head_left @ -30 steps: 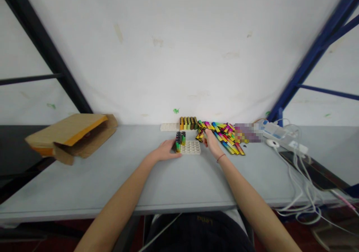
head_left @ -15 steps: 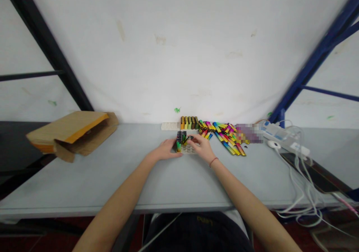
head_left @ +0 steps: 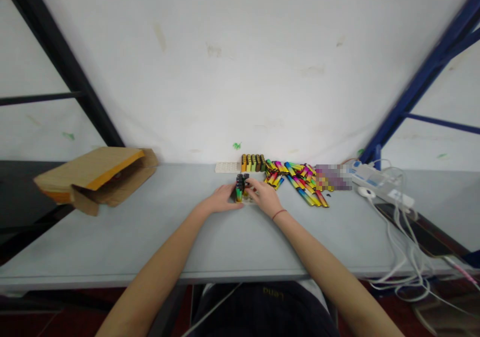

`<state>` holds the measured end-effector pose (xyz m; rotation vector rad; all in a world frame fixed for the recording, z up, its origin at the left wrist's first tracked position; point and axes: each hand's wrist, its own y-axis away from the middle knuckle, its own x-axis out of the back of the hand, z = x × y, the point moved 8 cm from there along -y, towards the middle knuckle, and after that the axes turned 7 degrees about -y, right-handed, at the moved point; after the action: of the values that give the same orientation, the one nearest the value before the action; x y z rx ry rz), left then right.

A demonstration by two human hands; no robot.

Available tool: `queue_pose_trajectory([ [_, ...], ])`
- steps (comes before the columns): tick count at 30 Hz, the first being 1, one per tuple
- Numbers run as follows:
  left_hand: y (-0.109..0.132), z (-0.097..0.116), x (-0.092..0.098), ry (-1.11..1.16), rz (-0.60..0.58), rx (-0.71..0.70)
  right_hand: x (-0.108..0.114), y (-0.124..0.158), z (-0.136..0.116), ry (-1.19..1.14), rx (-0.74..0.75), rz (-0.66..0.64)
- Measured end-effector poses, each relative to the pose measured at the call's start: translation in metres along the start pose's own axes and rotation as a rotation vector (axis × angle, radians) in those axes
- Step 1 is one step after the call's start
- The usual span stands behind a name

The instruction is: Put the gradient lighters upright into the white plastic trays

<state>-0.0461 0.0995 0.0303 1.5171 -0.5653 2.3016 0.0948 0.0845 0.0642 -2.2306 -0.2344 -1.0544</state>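
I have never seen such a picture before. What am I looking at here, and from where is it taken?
A camera on a person's head looks forward and down, so you see their own bare arms. On the grey table both hands meet at a small white tray holding a few upright colourful lighters. The left hand steadies it; the right hand covers most of it, and whether it holds a lighter is hidden. Behind lie a pile of lighters, a standing row, a cardboard box and cables.
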Motion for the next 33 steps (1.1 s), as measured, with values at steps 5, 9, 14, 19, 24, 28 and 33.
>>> queue_pose_trajectory([
  [5,0.0,0.001,0.0,-0.014,-0.012,0.005,0.002,0.006,-0.002,0.056,0.053,-0.013],
  [9,0.001,0.003,0.003,0.002,-0.007,0.003,0.011,0.005,0.014,-0.047,0.054,0.04],
  [14,0.001,0.003,0.005,-0.029,-0.011,0.014,0.061,0.012,0.078,0.064,-0.325,0.315],
  [19,0.001,0.002,0.006,-0.048,-0.008,0.03,0.109,0.04,0.128,0.355,-0.73,0.142],
  [24,0.001,0.001,0.003,-0.03,-0.021,0.025,0.11,0.061,0.144,0.385,-0.885,-0.145],
  [28,0.001,-0.001,0.003,-0.032,-0.021,0.032,0.097,0.058,0.138,0.409,-0.837,-0.222],
  [33,0.001,-0.002,0.003,-0.011,-0.014,0.032,0.09,0.05,0.131,0.297,-0.76,-0.184],
])
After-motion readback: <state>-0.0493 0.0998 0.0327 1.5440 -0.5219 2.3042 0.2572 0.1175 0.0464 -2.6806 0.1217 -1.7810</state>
